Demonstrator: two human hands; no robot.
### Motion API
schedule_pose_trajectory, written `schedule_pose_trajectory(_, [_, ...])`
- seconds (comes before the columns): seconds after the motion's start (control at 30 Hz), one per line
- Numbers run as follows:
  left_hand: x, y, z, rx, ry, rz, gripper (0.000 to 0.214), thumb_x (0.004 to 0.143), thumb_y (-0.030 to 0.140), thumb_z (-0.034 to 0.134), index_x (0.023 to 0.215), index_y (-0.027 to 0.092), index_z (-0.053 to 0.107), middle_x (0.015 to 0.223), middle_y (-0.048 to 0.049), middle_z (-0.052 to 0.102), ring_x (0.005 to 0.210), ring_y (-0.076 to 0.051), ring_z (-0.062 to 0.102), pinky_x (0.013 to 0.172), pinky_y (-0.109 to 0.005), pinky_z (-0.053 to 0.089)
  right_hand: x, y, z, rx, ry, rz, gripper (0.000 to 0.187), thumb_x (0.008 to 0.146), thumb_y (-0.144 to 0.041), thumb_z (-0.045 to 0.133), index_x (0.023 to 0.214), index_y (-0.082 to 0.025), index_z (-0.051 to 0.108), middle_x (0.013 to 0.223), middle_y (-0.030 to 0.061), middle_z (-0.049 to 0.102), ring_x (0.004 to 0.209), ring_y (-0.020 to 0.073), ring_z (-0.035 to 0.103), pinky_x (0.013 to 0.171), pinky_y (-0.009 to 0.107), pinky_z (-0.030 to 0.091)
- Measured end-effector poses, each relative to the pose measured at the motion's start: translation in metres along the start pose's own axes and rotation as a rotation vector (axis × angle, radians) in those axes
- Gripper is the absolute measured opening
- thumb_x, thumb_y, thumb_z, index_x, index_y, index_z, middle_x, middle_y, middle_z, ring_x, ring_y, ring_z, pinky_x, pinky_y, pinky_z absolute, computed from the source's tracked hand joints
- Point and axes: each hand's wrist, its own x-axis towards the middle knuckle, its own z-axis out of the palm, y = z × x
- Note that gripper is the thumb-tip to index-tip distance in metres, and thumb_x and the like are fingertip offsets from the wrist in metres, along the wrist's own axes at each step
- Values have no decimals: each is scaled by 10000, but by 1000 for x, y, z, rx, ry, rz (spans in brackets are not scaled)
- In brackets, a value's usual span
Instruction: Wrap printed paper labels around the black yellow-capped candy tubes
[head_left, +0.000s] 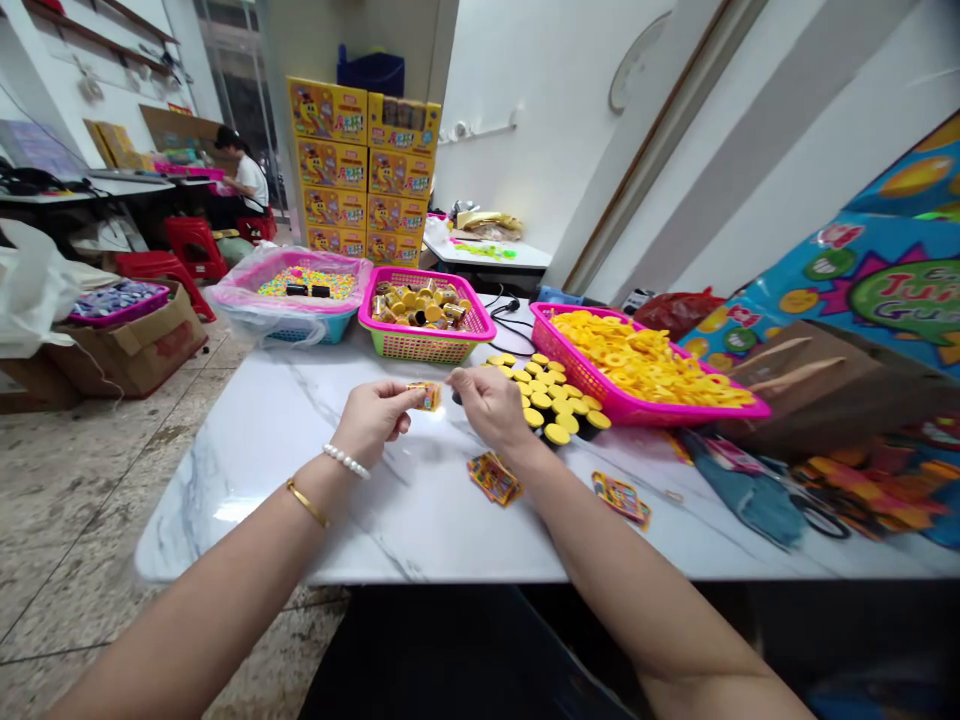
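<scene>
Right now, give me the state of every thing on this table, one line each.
left hand, pinching the small yellow piece above the table
right hand, fingertips pinched beside that piece; contact unclear
yellow rings, heaped in the pink basket
yellow-topped caps, standing grouped on the table
middle basket, partly filled
bag-lined basket, open, holding coloured bits
sticker stacks, lying flat
</scene>
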Motion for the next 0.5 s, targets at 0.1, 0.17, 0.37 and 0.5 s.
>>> schedule_pose_trajectory(0.1, [1, 4, -3, -100, -46, -86, 134, 701, 188, 788, 747, 90, 710, 646, -31, 663, 353, -12, 398, 335, -169, 158, 12, 23, -12, -380, 15, -147, 286, 855, -334, 604, 1066, -181, 721, 1135, 115, 715, 1166, 335, 521, 1052, 517, 325])
schedule_pose_trajectory(0.17, [2, 5, -5, -134, -88, -151, 86, 727, 132, 758, 778, 77, 718, 694, -44, 677, 359, -1, 408, 322, -153, 168, 15, 32, -14, -515, -73, -196, 264, 821, -249, 615, 1055, -194, 723, 1101, 99, 726, 1215, 354, 469, 1098, 559, 245])
schedule_pose_trajectory(0.37, [7, 14, -10, -292, -157, -327, 149, 847, 11, 552, 767, 47, 672, 752, -78, 687, 377, 16, 391, 279, -95, 154, 9, 22, -8, -531, -162, -279, 229, 689, -138, 627, 911, -150, 685, 938, 141, 709, 1115, 341, 520, 1066, 522, 305])
schedule_pose_trajectory(0.5, [13, 17, -15, -410, -168, -402, 209, 899, 5, 469, 765, 57, 621, 729, -68, 670, 347, 28, 315, 264, -70, 146, 9, 11, -9, 60, -70, 23, 279, 682, -232, 673, 955, -175, 662, 898, 91, 698, 902, 263, 606, 894, 449, 451])
